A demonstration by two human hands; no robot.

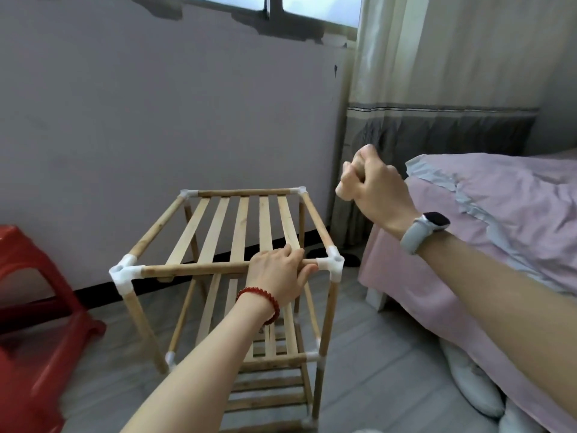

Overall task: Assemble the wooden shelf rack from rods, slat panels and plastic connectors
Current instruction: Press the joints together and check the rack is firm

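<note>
Soft daylight from the window (312, 7), faint shadows, slight motion blur, wide-angle bending at edges

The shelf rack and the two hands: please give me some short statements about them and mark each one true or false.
1. The left hand grips the front top rod of the rack. True.
2. The right hand rests on the top slat panel. False: it is raised in a fist, apart from the rack.
3. White plastic connectors join the top corners. True.
4. The rack lies on the bed. False: it stands upright on the floor.
</note>
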